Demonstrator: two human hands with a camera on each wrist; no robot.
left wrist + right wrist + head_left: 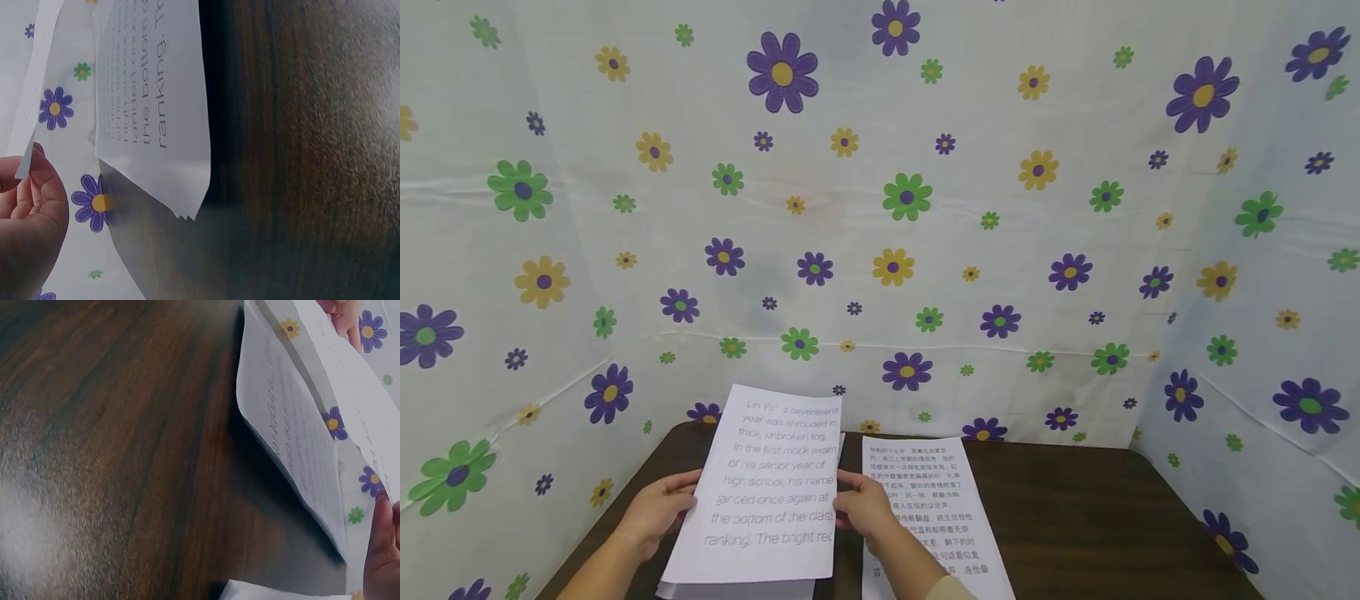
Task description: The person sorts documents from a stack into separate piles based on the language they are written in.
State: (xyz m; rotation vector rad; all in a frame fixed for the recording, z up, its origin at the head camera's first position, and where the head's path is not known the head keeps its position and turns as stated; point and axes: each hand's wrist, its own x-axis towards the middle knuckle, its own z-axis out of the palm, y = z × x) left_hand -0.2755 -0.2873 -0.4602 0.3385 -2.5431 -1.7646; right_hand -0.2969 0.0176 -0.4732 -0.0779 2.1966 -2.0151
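A white sheet of paper printed with large English text is held up between both hands. My left hand pinches its left edge between thumb and fingers, as the left wrist view also shows. On the opposite edge, my right hand grips the paper, its forearm crossing over a second printed page with Chinese text. Below the raised sheet lies a paper stack bearing matching English lines, its corner slightly curled up. In the right wrist view the raised sheet stands apart from that stack.
Both paper piles lie on a dark brown wooden table, side by side. A white cloth with purple, green and yellow flowers hangs behind the table and along both sides.
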